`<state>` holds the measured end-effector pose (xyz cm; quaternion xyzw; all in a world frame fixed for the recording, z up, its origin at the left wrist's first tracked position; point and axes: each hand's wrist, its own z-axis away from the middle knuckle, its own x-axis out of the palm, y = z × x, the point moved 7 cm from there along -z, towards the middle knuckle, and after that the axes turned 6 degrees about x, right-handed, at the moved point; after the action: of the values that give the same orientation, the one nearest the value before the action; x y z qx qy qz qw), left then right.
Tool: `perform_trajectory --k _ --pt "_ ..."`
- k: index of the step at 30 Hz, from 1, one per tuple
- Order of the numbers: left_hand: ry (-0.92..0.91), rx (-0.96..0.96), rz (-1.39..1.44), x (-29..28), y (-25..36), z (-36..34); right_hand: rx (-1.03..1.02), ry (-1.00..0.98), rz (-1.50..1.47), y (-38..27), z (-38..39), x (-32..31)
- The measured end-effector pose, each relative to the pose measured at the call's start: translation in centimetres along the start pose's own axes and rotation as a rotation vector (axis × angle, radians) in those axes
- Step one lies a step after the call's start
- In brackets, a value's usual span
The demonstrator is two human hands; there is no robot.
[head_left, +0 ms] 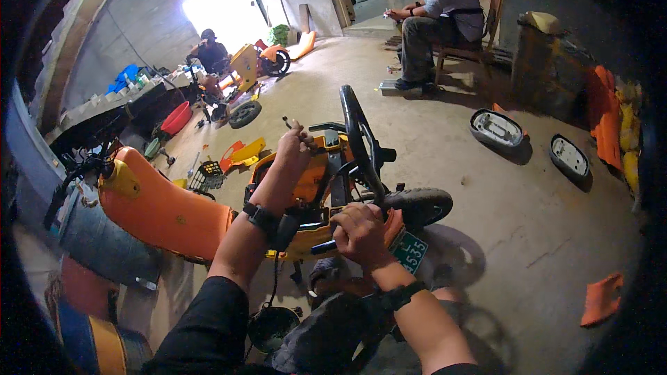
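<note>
1 small dark piece (286,122) sits in the left hand's (295,147) pinched fingers over the orange-and-yellow scooter (309,244); the right hand's (360,232) fingers curl left of the wheel (427,205), hold unclear.

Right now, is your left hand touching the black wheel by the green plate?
Apart. The head view shows the left hand well left of the black wheel, with the curved black bar visible between them.

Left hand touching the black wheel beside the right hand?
No: the left hand is over the scooter's open body, clearly apart from the black wheel.
</note>
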<state>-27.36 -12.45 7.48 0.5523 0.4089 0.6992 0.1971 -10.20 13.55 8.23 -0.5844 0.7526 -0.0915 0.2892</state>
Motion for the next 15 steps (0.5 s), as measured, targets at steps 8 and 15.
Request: perform_trajectory --k 8,15 --pt "0.064 0.088 0.134 1.8 -1.6 -1.3 -0.006 -0.034 0.001 0.3 0.2 0.0" --pt "0.103 0.181 0.411 1.9 -2.4 -1.3 -0.012 -0.011 0.004 0.1 0.1 -0.3"
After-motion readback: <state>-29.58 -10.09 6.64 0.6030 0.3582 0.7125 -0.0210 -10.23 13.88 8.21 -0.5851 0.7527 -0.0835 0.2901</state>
